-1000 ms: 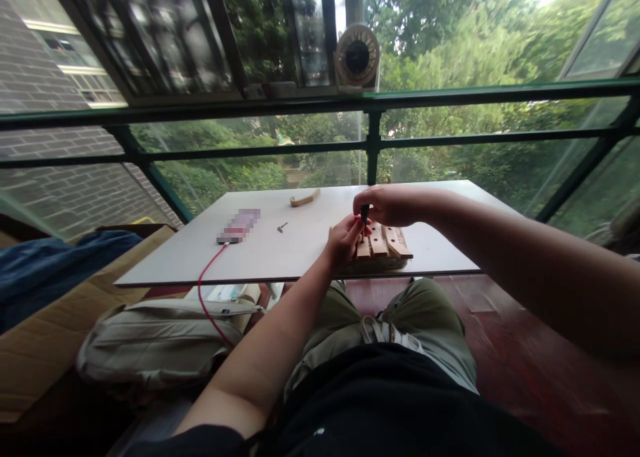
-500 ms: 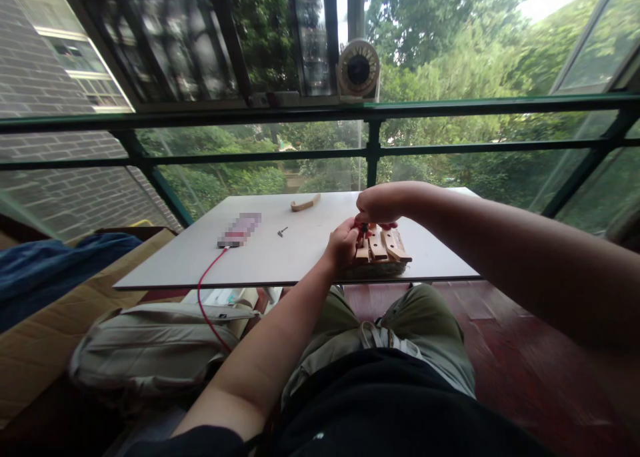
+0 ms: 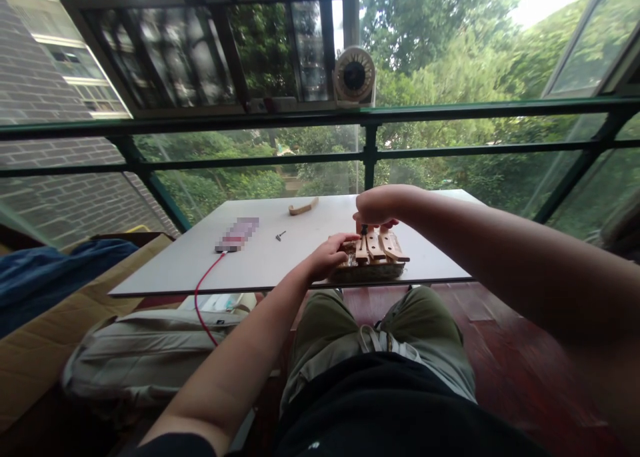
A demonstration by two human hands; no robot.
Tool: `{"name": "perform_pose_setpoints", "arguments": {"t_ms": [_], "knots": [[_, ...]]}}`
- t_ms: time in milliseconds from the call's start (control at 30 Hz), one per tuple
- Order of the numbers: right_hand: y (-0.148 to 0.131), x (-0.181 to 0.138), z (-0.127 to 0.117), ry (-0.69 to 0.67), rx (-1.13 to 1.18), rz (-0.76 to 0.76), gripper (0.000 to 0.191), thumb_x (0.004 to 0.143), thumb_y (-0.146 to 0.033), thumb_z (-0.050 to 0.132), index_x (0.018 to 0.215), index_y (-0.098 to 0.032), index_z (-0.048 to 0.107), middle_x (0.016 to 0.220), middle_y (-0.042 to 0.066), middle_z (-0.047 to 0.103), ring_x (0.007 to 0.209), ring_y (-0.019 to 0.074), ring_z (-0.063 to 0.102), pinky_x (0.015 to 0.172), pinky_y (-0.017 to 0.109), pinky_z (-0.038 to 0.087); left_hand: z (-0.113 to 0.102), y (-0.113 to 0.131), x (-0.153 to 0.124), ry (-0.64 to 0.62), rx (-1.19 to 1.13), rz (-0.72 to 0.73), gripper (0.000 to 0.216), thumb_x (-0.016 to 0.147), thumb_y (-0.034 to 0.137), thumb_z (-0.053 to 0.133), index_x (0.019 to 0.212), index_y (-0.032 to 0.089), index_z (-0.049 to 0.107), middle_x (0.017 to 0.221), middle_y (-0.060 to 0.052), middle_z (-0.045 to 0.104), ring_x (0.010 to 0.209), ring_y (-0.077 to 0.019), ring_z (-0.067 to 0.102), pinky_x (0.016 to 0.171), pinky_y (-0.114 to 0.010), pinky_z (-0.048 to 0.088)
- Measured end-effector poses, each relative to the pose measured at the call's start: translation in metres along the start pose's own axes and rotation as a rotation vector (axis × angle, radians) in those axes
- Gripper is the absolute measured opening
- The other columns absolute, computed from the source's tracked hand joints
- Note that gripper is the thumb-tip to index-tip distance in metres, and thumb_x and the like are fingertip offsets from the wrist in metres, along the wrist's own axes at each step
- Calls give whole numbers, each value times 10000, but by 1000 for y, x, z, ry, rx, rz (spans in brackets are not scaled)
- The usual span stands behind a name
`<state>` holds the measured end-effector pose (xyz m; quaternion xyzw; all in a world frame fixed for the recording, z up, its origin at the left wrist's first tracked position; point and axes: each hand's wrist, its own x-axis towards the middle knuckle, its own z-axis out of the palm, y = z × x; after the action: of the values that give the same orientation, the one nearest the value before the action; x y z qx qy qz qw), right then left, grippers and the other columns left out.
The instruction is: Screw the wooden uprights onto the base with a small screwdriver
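A wooden slatted piece (image 3: 383, 247) lies near the front edge of a white table (image 3: 260, 257). My left hand (image 3: 330, 253) rests on its left end with the fingers laid flat over the wood. My right hand (image 3: 377, 209) hovers just above the slats, closed round a small dark tool (image 3: 363, 229) that stands upright on the wood. A loose screw (image 3: 281, 235) lies on the table to the left. A curved wooden part (image 3: 303, 207) lies at the table's far side.
A blurred flat device (image 3: 237, 234) with a red cable (image 3: 203, 297) lies at the table's left. A grey bag (image 3: 150, 357) and a cardboard box (image 3: 45, 350) sit on the floor at left. Green railings (image 3: 370, 153) and glass stand behind the table.
My left hand has let go of the tool's tip and dropped flat onto the wood's left end. My right hand stays on the tool. The camera tilted slightly.
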<state>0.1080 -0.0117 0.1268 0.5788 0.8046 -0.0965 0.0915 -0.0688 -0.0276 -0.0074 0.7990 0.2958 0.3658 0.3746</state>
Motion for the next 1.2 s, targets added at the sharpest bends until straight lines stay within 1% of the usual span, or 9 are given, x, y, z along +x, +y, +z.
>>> {"name": "perform_pose_setpoints", "arguments": {"t_ms": [100,200,433,533,600,667,833,1033,1200], "knots": [[-1,-6,-1,14,32,10,419,897,-433,491,801,-76,688,537,92,586,532,240,627,569,380,497,7,6,-10,-13,171,131,513,779,389,664,1256,202,635,1338,-126,591,1255,-339,520,1095,-483,382],[0,-7,-3,12,30,7,381,896,-401,499,774,-99,697,541,99,587,533,256,630,565,392,491,13,8,-12,15,314,180,500,796,446,668,1235,208,653,1323,-135,601,1268,-343,502,1113,-484,362],[0,6,3,40,-65,-57,469,910,-455,470,646,-124,671,421,63,523,455,200,572,572,361,463,12,-5,-13,51,372,214,499,833,490,616,1239,202,648,1310,-146,606,1231,-321,537,1090,-477,385],[0,4,5,80,-119,-93,360,832,-433,595,658,-125,663,453,62,561,472,196,574,572,354,450,11,-9,-13,48,388,228,530,837,499,608,1271,195,628,1320,-154,596,1244,-321,526,1090,-476,384],[1,1,5,118,-66,-141,237,732,-374,710,729,-141,666,517,49,599,504,193,590,555,330,444,10,-12,-13,38,395,219,552,837,505,610,1295,197,612,1337,-154,582,1261,-321,512,1097,-474,376],[3,0,5,141,13,-174,227,673,-329,763,783,-158,661,588,45,627,533,194,605,539,315,442,9,-13,-13,24,402,205,574,832,519,615,1310,200,606,1359,-152,566,1286,-328,489,1112,-478,359],[4,2,5,146,78,-157,202,732,-324,716,800,-148,643,621,58,630,515,193,601,524,322,450,9,-16,-12,23,395,194,587,829,556,606,1301,206,621,1375,-148,557,1303,-342,473,1125,-484,340],[1,8,2,54,-40,-161,247,815,-347,618,829,-105,662,672,83,660,529,186,610,536,318,451,12,-15,-12,73,434,186,656,762,587,673,1281,187,632,1366,-154,562,1284,-345,483,1112,-470,360],[0,5,-2,-2,-99,-140,286,843,-401,613,835,-123,678,687,119,684,618,222,645,587,324,451,10,-12,-15,39,474,192,683,810,626,593,1308,160,606,1380,-148,545,1296,-325,464,1127,-445,345]]}}
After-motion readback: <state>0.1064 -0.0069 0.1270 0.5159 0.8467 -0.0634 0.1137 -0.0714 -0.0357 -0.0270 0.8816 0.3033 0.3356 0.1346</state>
